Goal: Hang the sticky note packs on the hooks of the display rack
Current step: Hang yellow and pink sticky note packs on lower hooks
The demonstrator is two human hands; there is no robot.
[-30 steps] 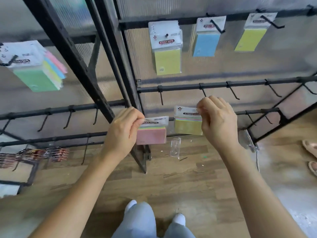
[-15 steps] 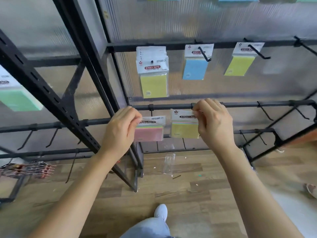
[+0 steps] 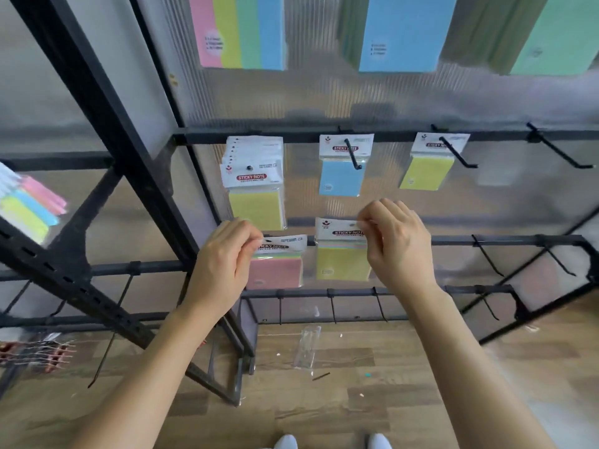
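Observation:
My left hand (image 3: 223,264) pinches the header card of a pink sticky note pack (image 3: 277,270). My right hand (image 3: 397,246) pinches the header of a yellow sticky note pack (image 3: 340,259). Both packs hang in the air side by side, just below the middle bar (image 3: 405,137) of the black display rack. On that bar's hooks hang a thick bunch of yellow packs (image 3: 256,196), a single blue pack (image 3: 342,171) and a single yellow-green pack (image 3: 429,166). A bare hook (image 3: 557,152) sticks out at the right end.
Larger packs (image 3: 241,30) hang on the row above. A lower bar (image 3: 505,241) carries several bare hooks. A slanted black frame post (image 3: 107,124) crosses the left side, with coloured packs (image 3: 29,205) beyond it. A clear wrapper (image 3: 306,346) lies on the wooden floor.
Both hands have lifted their packs upward toward the middle bar. The view has tilted up, bringing the top row of larger packs into sight.

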